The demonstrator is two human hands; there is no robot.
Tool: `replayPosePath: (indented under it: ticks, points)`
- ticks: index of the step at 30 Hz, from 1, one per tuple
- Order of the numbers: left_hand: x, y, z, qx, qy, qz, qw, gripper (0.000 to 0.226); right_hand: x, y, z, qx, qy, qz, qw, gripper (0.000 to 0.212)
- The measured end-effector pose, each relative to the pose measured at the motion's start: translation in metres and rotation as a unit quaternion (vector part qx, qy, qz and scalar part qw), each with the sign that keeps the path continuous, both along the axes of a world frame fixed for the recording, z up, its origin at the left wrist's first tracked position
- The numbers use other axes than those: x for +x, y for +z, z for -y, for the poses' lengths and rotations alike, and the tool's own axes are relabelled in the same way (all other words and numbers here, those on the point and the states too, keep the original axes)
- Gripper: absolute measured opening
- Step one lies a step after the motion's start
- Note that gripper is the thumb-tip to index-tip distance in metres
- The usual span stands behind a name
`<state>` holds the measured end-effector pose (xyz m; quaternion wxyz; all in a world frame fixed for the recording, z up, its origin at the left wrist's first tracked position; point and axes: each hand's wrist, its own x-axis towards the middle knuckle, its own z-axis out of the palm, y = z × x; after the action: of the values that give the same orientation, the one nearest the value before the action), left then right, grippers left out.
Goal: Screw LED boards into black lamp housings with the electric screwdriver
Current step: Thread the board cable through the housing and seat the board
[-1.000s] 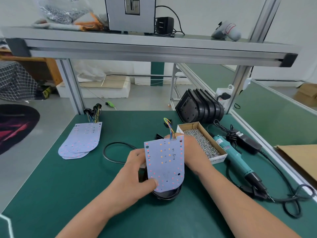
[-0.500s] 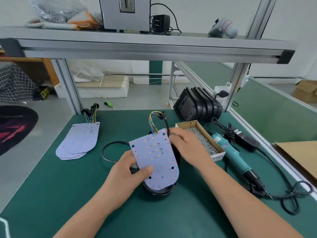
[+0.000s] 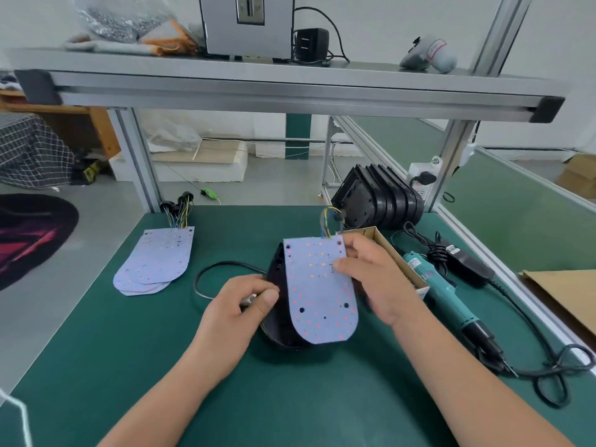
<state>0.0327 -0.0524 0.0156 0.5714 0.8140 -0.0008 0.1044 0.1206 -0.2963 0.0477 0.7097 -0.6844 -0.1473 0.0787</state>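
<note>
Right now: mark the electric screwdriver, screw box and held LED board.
electric screwdriver (image 3: 445, 294): head view, teal body.
screw box (image 3: 392, 248): head view, cardboard side wall.
held LED board (image 3: 319, 285): head view, front face.

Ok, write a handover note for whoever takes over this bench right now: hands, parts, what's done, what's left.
Left hand pinches a small silvery part at the left rim of the black housing.
Right hand holds the LED board tilted over that housing, not seated.
Electric screwdriver lies on the table at right, beside the screw box; spare boards left, spare housings at the back.
Done: nothing screwed yet. Left: seat the board, screw it down.
</note>
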Motion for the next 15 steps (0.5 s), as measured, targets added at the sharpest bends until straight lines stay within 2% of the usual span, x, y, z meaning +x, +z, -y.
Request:
replayPosePath:
  ticks: [4,8,12,13,15]
  points:
    - [0.005,-0.002,-0.007,0.005,0.076,-0.004,0.997,0.024,0.009,-0.003,0.014,-0.059,-0.006,-0.060,0.996,0.053]
    - [0.008,-0.005,-0.012,0.014,0.141,0.029,0.990,0.030,0.009,-0.006,0.012,-0.126,0.046,-0.100,0.986,0.056]
    - [0.010,-0.006,-0.016,0.037,0.172,0.047,0.983,0.033,0.009,-0.014,0.009,-0.208,0.043,-0.077,0.974,0.048]
    - [0.010,-0.006,-0.016,0.040,0.172,0.048,0.983,0.034,0.008,-0.014,0.009,-0.214,0.029,-0.056,0.975,0.048]
    - [0.009,-0.006,-0.015,0.047,0.168,0.054,0.983,0.036,0.009,-0.014,0.008,-0.143,-0.002,-0.034,0.989,0.046]
